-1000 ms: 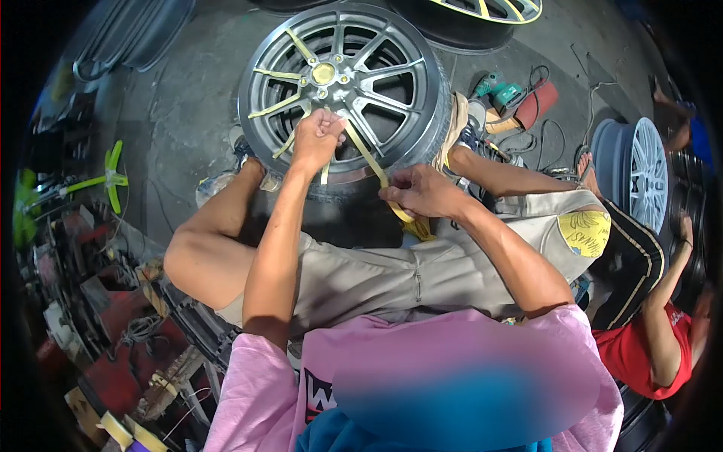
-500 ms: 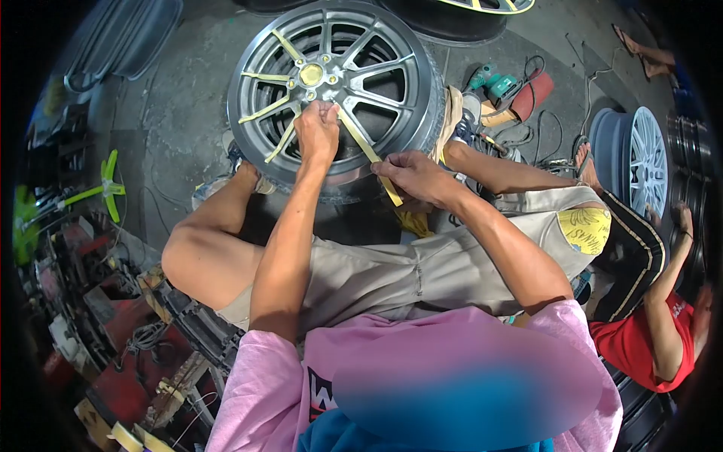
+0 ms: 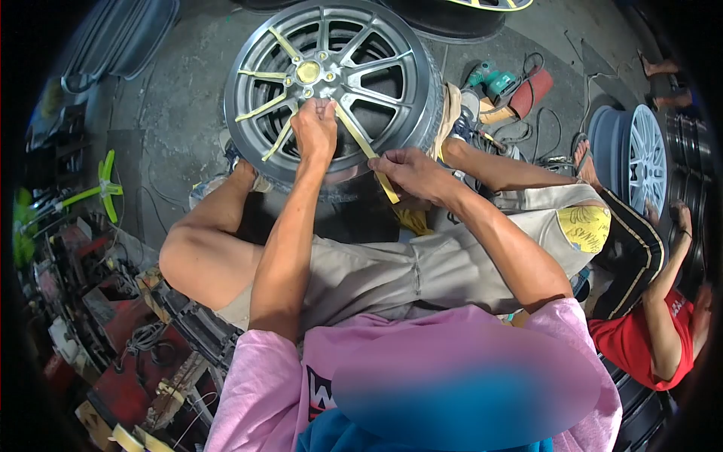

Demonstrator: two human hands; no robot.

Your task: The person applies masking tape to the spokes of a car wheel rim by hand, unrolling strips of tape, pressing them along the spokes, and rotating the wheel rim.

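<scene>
A grey multi-spoke wheel rim [image 3: 410, 83] lies face up in front of me on a tyre. Strips of yellow masking tape [image 3: 261, 108] run along several left-hand spokes, and yellow covers the centre hub [image 3: 307, 72]. My left hand [image 3: 315, 129] is closed near the hub, its fingertips pinching the upper end of another masking tape strip [image 3: 354, 132]. That strip stretches down along a lower spoke to my right hand [image 3: 410, 173], which pinches it near the rim's edge. The strip's loose tail hangs past my right fingers.
A green power tool [image 3: 497, 84] with cords lies right of the wheel. Another rim [image 3: 646, 162] stands further right, near a person in a red shirt [image 3: 655, 339]. A bright green fan-like piece [image 3: 110, 186] and cluttered tools are at left.
Both my hands keep nearly the same grip on the tape strip. The view has shifted slightly, and another person's feet at the top right have moved.
</scene>
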